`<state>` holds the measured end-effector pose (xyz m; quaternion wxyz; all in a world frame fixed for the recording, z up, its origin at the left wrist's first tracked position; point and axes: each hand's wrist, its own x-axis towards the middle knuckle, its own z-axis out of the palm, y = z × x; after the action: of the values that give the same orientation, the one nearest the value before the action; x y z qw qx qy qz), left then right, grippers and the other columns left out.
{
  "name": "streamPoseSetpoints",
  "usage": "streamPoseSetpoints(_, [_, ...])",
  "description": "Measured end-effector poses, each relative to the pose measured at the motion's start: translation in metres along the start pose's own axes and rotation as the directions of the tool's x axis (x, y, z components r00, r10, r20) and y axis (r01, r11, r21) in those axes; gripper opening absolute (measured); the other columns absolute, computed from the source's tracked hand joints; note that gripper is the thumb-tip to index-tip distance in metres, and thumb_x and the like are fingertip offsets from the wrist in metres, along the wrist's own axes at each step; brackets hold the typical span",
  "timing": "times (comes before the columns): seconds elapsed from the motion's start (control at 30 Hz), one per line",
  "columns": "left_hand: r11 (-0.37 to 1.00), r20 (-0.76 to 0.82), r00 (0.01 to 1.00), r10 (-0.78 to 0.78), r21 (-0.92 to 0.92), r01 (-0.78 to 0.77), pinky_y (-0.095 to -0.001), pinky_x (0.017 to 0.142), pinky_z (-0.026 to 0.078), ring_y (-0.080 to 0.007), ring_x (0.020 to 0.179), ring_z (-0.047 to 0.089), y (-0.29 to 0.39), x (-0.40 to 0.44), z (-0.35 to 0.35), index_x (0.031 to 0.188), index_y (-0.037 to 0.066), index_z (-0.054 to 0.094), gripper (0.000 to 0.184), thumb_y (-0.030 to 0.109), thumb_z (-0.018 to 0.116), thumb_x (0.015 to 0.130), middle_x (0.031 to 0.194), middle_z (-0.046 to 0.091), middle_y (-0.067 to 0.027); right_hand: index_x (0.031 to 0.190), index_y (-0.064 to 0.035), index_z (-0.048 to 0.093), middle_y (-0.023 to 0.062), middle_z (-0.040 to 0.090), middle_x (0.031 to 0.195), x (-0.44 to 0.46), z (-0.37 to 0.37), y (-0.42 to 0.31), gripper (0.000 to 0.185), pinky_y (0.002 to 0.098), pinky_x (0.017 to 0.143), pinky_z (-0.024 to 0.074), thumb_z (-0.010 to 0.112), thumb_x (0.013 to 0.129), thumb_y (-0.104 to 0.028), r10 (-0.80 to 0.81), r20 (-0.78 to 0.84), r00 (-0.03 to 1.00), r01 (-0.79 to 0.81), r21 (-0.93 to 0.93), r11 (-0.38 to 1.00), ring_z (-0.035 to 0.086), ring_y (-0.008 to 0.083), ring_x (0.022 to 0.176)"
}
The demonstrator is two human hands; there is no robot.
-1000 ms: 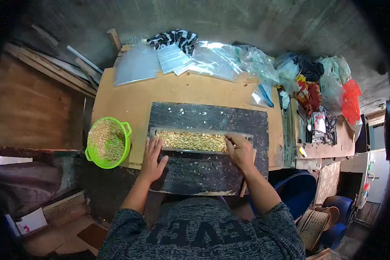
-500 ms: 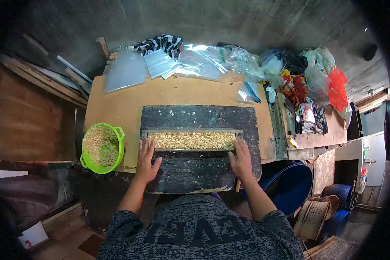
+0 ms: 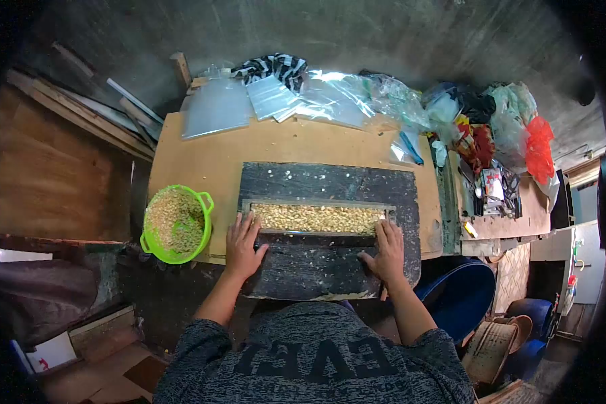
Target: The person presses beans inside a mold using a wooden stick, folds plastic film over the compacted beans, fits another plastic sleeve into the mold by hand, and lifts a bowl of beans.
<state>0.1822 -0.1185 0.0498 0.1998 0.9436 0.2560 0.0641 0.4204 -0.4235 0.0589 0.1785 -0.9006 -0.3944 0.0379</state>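
A long narrow rectangular frame (image 3: 316, 234) lies on a dark, scuffed board (image 3: 316, 269). Pale, chopped nut-like pieces (image 3: 316, 218) fill it in a fairly level layer. My left hand (image 3: 246, 248) rests at the frame's near left corner, fingers stretched forward and thumb apart. At the opposite end, my right hand (image 3: 386, 254) has its fingertips against the near right corner, thumb pointing inward over the board. Neither hand is wrapped round anything. Left of the board stands a bright green two-handled basket (image 3: 206, 225), partly filled with similar pale pieces.
The board sits on a light wooden table (image 3: 202, 158). Clear plastic sheets (image 3: 215, 108) and crumpled bags (image 3: 390, 97) line its back edge. A red bag (image 3: 539, 148) is at the right. A large blue barrel (image 3: 458, 296) stands below the table's right side. White crumbs dot the board.
The whole scene has shifted rightward in view as my head turned slightly. Both hands stay at the frame's two ends, and the frame keeps its place on the board.
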Motion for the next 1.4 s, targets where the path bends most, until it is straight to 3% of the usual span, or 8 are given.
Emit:
streamPoseSetpoints(0.2, [0.99, -0.233, 0.972, 0.039, -0.123, -0.069, -0.0522, 0.111, 0.036, -0.0429, 0.131, 0.051, -0.011, 0.01, 0.006, 0.13, 0.008, 0.065, 0.036, 0.016, 0.063, 0.095, 0.134, 0.063, -0.0164, 0.133, -0.0048, 0.059, 0.0183, 0.056, 0.136, 0.004, 0.017, 0.01, 0.049, 0.0513, 0.112, 0.0377, 0.065, 0.085, -0.003, -0.068, -0.18, 0.981, 0.066, -0.018, 0.998, 0.05, 0.0391, 0.131])
streamPoseSetpoints(0.33, [0.984, -0.247, 0.969, 0.012, -0.168, -0.055, -0.0513, 0.107, 0.04, -0.0408, 0.125, 0.056, -0.012, 0.015, 0.002, 0.124, 0.008, 0.069, 0.03, 0.016, 0.06, 0.097, 0.123, 0.069, -0.0139, 0.127, -0.0037, 0.062, 0.0184, 0.058, 0.13, 0.011, 0.014, 0.019, 0.042, 0.0487, 0.109, 0.0402, 0.065, 0.085, -0.003, -0.043, -0.171, 0.984, 0.065, 0.127, 0.99, 0.053, 0.0391, 0.125])
streamPoseSetpoints(0.5, [0.97, -0.228, 0.972, 0.049, -0.219, -0.101, -0.048, 0.104, 0.041, -0.0353, 0.123, 0.058, -0.002, 0.018, -0.011, 0.111, 0.009, 0.071, 0.022, 0.011, 0.07, 0.089, 0.113, 0.07, -0.0095, 0.127, -0.0042, 0.061, 0.0181, 0.058, 0.13, 0.011, -0.007, 0.002, 0.059, 0.0515, 0.11, 0.038, 0.082, 0.077, -0.028, -0.047, -0.118, 0.992, 0.066, 0.163, 0.984, 0.052, 0.0395, 0.126])
streamPoseSetpoints(0.7, [0.951, -0.251, 0.967, 0.038, -0.289, -0.113, -0.0476, 0.102, 0.043, -0.0363, 0.124, 0.058, -0.015, 0.014, -0.002, 0.102, 0.007, 0.071, 0.013, 0.009, 0.069, 0.089, 0.111, 0.069, -0.0119, 0.134, -0.0063, 0.057, 0.0188, 0.053, 0.137, 0.007, -0.014, -0.004, 0.081, 0.0529, 0.113, 0.0341, 0.089, 0.067, -0.038, -0.073, -0.021, 0.997, 0.074, 0.082, 0.994, 0.043, 0.0425, 0.134])
streamPoseSetpoints(0.73, [0.949, -0.253, 0.967, 0.039, -0.293, -0.116, -0.0475, 0.101, 0.044, -0.0366, 0.123, 0.058, -0.016, 0.015, -0.002, 0.102, 0.007, 0.071, 0.012, 0.009, 0.067, 0.09, 0.108, 0.069, -0.0121, 0.131, -0.0052, 0.059, 0.0189, 0.054, 0.136, 0.007, -0.011, -0.005, 0.065, 0.0522, 0.111, 0.0366, 0.084, 0.073, -0.021, -0.068, -0.062, 0.996, 0.074, 0.109, 0.991, 0.046, 0.0422, 0.132])
streamPoseSetpoints(0.93, [0.949, -0.218, 0.976, 0.029, -0.302, -0.095, -0.0467, 0.099, 0.045, -0.0364, 0.119, 0.06, -0.018, 0.018, -0.003, 0.102, 0.007, 0.071, 0.013, 0.006, 0.061, 0.092, 0.105, 0.07, -0.0123, 0.115, -0.0024, 0.066, 0.0181, 0.061, 0.122, 0.012, 0.005, 0.015, 0.038, 0.0462, 0.1, 0.0458, 0.062, 0.079, 0.008, -0.107, -0.223, 0.969, 0.134, 0.11, 0.985, 0.057, 0.0391, 0.116])
streamPoseSetpoints(1.2, [0.901, -0.19, 0.979, -0.07, -0.434, -0.02, -0.0473, 0.098, 0.046, -0.037, 0.115, 0.062, -0.003, 0.022, -0.015, 0.104, 0.005, 0.069, 0.015, 0.007, 0.064, 0.091, 0.103, 0.07, -0.014, 0.11, -0.0011, 0.069, 0.0183, 0.066, 0.114, 0.016, 0.006, 0.019, 0.032, 0.0417, 0.099, 0.0487, 0.061, 0.081, 0.01, 0.002, -0.237, 0.971, 0.069, 0.29, 0.954, 0.062, 0.0379, 0.111])
streamPoseSetpoints(1.4, [0.936, -0.263, 0.964, -0.039, -0.348, -0.057, -0.0474, 0.098, 0.047, -0.0379, 0.115, 0.062, -0.01, 0.021, -0.004, 0.1, 0.004, 0.069, 0.012, 0.009, 0.066, 0.09, 0.102, 0.07, -0.0136, 0.106, 0.0011, 0.068, 0.0202, 0.066, 0.102, 0.018, 0.006, 0.017, 0.026, 0.0464, 0.095, 0.0483, 0.062, 0.082, 0.008, -0.038, -0.283, 0.958, 0.123, 0.288, 0.95, 0.062, 0.041, 0.104])
